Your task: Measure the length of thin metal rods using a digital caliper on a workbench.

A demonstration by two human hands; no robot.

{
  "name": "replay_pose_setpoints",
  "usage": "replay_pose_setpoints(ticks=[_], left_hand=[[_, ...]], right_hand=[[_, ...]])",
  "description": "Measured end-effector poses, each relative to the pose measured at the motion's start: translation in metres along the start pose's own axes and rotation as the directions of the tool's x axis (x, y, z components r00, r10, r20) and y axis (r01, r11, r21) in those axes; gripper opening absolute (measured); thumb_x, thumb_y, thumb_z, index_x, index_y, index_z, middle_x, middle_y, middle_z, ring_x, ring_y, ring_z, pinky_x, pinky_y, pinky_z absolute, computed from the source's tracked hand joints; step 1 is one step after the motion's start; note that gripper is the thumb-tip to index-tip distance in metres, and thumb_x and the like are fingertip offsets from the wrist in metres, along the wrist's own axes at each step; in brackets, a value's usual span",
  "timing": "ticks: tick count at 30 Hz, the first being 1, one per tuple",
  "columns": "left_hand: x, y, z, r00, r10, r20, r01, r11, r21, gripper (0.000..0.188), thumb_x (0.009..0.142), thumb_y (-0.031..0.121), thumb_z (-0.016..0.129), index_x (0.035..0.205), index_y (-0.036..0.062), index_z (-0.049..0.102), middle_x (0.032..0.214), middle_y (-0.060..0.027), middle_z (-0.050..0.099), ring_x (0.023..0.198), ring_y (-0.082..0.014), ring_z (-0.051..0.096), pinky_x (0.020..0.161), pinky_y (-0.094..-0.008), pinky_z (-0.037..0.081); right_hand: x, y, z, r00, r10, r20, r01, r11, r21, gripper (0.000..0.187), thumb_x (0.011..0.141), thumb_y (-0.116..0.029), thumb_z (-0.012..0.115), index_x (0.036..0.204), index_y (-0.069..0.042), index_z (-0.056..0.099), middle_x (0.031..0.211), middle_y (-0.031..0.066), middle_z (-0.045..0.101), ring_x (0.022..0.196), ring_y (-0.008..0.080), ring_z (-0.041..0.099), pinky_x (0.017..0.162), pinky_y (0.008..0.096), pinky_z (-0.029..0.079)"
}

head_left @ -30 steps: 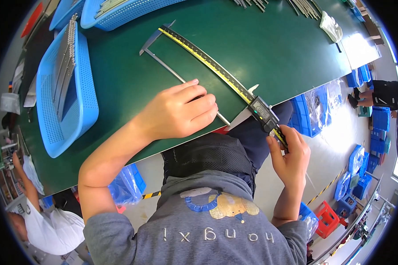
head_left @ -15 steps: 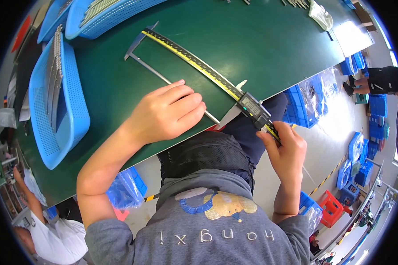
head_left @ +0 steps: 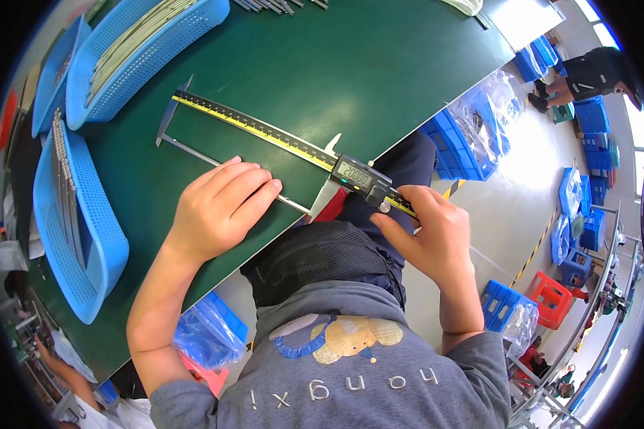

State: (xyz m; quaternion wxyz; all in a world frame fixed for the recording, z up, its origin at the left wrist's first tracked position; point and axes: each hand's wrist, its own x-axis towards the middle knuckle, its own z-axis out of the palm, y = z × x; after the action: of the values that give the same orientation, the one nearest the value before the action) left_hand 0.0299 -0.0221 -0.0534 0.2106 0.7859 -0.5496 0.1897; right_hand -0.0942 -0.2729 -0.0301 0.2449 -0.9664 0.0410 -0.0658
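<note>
In the head view, I see the left hand [head_left: 218, 207] laid over a slim metal rod [head_left: 193, 151], its fingers close together and curled around the middle of it; the thumb is hidden from me. The rod lies slantwise near the front edge of the green table [head_left: 322, 79], one end at the fixed jaw of a digital caliper [head_left: 257, 130], the other at the sliding jaw's tip; I cannot tell whether both ends touch. The caliper's graduated black-and-yellow beam runs roughly alongside the rod, apart from it, and the display housing [head_left: 363, 179] reaches past the table edge.

I have the right hand [head_left: 436, 229] pinching the beam's near end between thumb and fingers, with the thumb tip just below the small thumb roller [head_left: 385, 206]. The far side of that grip is out of my sight.

Left of the left hand stands a blue perforated basket [head_left: 111, 250] with thin metal strips leaning inside; beyond it, a second blue basket [head_left: 147, 75] holds a bundle of pale rods [head_left: 132, 43]. Under the wrists I see the black mesh pouch [head_left: 315, 250] at the wearer's waist.
</note>
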Motion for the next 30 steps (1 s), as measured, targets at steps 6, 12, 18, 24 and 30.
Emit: replay_pose_setpoints(ticks=[6, 12, 18, 24, 30], left_hand=[[0.005, -0.006, 0.01, 1.0, -0.003, 0.011, 0.003, 0.999, -0.033, 0.02, 0.069, 0.007, 0.065, 0.089, 0.0068, 0.067, 0.089, -0.0057, 0.063, 0.084, -0.0214, 0.064, 0.075, -0.0364, 0.056], [0.006, -0.005, -0.007, 0.992, 0.084, 0.09, -0.091, 0.992, 0.085, 0.018, 0.069, 0.009, 0.065, 0.087, 0.0054, 0.064, 0.089, -0.0072, 0.063, 0.084, -0.0229, 0.064, 0.078, -0.0366, 0.055], [0.045, -0.021, -0.036, 0.959, 0.203, -0.198, -0.131, 0.936, 0.327, 0.019, 0.066, 0.008, 0.066, 0.084, 0.0064, 0.062, 0.084, -0.0037, 0.06, 0.077, -0.0196, 0.062, 0.067, -0.0309, 0.055], [0.066, -0.12, -0.048, 0.911, -0.205, -0.359, 0.357, 0.827, 0.434, 0.015, 0.072, 0.003, 0.058, 0.086, 0.0078, 0.062, 0.084, -0.007, 0.058, 0.076, -0.0271, 0.061, 0.062, -0.0361, 0.051], [0.051, -0.155, -0.024, 0.678, -0.71, -0.191, 0.734, 0.667, 0.127, 0.016, 0.087, 0.016, 0.053, 0.087, 0.0064, 0.066, 0.092, -0.0121, 0.063, 0.085, -0.0356, 0.061, 0.074, -0.045, 0.049]], right_hand=[[0.002, 0.007, 0.001, 1.0, 0.025, 0.007, -0.025, 1.0, 0.001, 0.036, 0.074, -0.038, 0.074, 0.088, -0.007, 0.062, 0.074, 0.0049, 0.062, 0.056, 0.0246, 0.061, 0.048, 0.0357, 0.046], [0.008, 0.003, -0.001, 0.999, -0.029, 0.027, 0.029, 0.999, 0.013, 0.03, 0.079, -0.034, 0.07, 0.089, -0.007, 0.061, 0.073, 0.0071, 0.06, 0.056, 0.0277, 0.06, 0.048, 0.0376, 0.045], [0.008, 0.004, 0.001, 0.997, -0.077, -0.001, 0.077, 0.996, 0.036, 0.025, 0.075, -0.019, 0.074, 0.091, -0.004, 0.063, 0.071, 0.0098, 0.06, 0.052, 0.0234, 0.056, 0.049, 0.0322, 0.044], [0.005, 0.005, 0.003, 0.996, -0.09, 0.016, 0.089, 0.992, 0.09, 0.024, 0.077, -0.021, 0.073, 0.09, -0.004, 0.062, 0.068, 0.0096, 0.058, 0.052, 0.0266, 0.056, 0.048, 0.0348, 0.042], [0.004, 0.017, 0.007, 0.999, -0.052, 0.016, 0.051, 0.996, 0.069, 0.024, 0.076, -0.017, 0.073, 0.088, 0.0, 0.061, 0.07, 0.0128, 0.059, 0.054, 0.0272, 0.054, 0.049, 0.0342, 0.041]])
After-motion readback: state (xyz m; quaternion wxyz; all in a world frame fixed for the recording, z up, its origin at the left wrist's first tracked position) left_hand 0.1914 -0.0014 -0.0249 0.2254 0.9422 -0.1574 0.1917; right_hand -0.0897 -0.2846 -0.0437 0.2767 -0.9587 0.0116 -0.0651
